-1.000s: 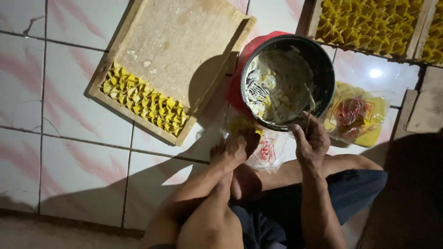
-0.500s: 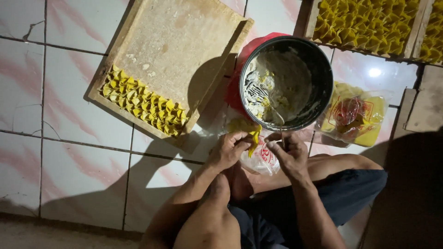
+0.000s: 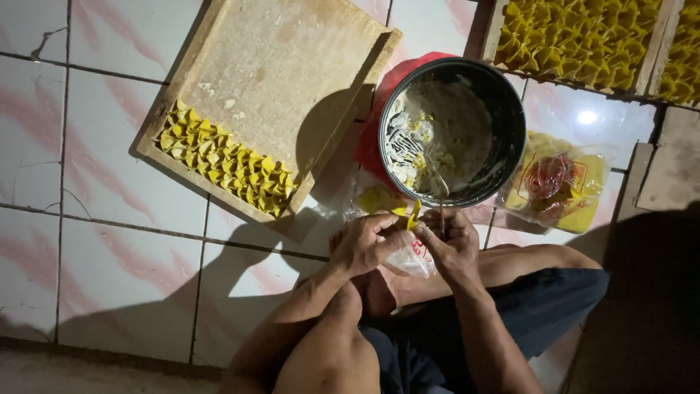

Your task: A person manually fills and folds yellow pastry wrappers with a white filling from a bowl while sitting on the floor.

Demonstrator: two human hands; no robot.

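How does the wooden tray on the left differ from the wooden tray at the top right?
The left wooden tray is mostly bare, with folded yellow dumplings only in rows along its near edge; the top-right wooden tray looks packed full. The left tray lies askew to the floor tiles and shows whole; the top-right one is cut off by the picture's edge and partly in shadow. Both are wooden, rimmed, and hold similar yellow pieces.

The person wears dark blue shorts (image 3: 467, 328); both forearms are bare, with no sleeves. The hands, left (image 3: 364, 244) and right (image 3: 452, 244), are ungloved.
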